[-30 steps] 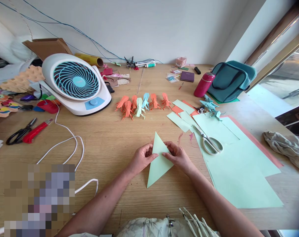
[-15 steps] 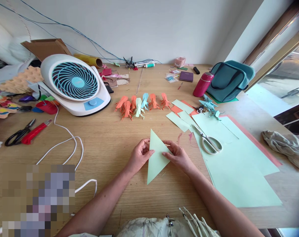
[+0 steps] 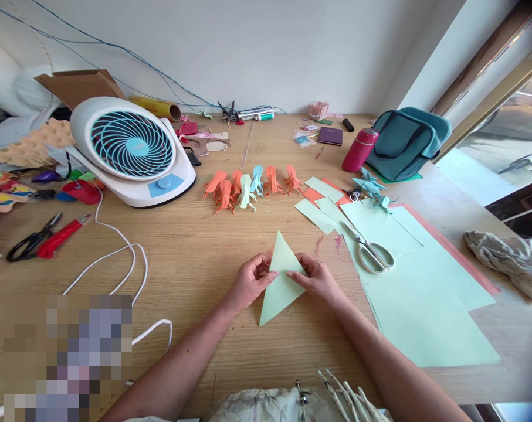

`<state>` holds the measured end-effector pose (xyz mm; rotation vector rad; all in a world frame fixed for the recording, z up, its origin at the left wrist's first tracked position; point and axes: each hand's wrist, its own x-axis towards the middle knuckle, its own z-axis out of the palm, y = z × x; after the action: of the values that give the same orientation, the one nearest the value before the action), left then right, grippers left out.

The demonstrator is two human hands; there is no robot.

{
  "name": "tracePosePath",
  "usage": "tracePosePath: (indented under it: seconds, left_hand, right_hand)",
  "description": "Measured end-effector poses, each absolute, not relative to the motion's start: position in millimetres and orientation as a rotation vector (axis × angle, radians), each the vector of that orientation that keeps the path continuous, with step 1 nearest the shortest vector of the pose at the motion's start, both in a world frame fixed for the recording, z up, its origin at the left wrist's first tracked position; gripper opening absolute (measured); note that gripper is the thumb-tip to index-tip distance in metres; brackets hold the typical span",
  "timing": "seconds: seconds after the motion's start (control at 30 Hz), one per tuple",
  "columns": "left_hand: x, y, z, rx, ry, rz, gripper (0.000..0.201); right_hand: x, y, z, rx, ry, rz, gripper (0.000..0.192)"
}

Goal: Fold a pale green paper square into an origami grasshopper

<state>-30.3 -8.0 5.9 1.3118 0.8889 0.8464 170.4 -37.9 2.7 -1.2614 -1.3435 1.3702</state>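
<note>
Pale green paper triangle (image 3: 283, 287) being pinched between thumb and fingers by both left hand (image 3: 249, 280) and right hand (image 3: 318, 278)
It's being held over the wooden tabletop (image 3: 190, 252), nearer the body than the folded-paper figures (image 3: 245, 189); white-handled scissors (image 3: 362, 240) are lying on pale green sheets (image 3: 428, 310) to the right. Looks like a fold is being worked, so the next move probably calls for edges being lined up before creasing.

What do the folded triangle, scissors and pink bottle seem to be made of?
Folded triangle: matte paper, by its thin, crisp edges. Scissors: apparently metal blades, greyish sheen; pale, smooth handles, probably plastic. Pink bottle: glossy highlights; coated metal or plastic.
</note>
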Motion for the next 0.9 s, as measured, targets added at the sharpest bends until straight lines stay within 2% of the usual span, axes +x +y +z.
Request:
tracePosePath:
  seconds: [0.57, 0.9]
  left_hand:
    - [-34.9, -3.5, -2.4, 1.347, 0.996, 0.805, 0.034]
    - [-35.2, -2.2, 4.3, 1.259, 0.956, 0.717, 0.026]
  right_hand:
    - [167.8, -43.4, 2.2, -1.392, -1.308, 1.279, 0.035]
    - [168.5, -45.4, 1.1, -1.4, -1.308, 1.258, 0.032]
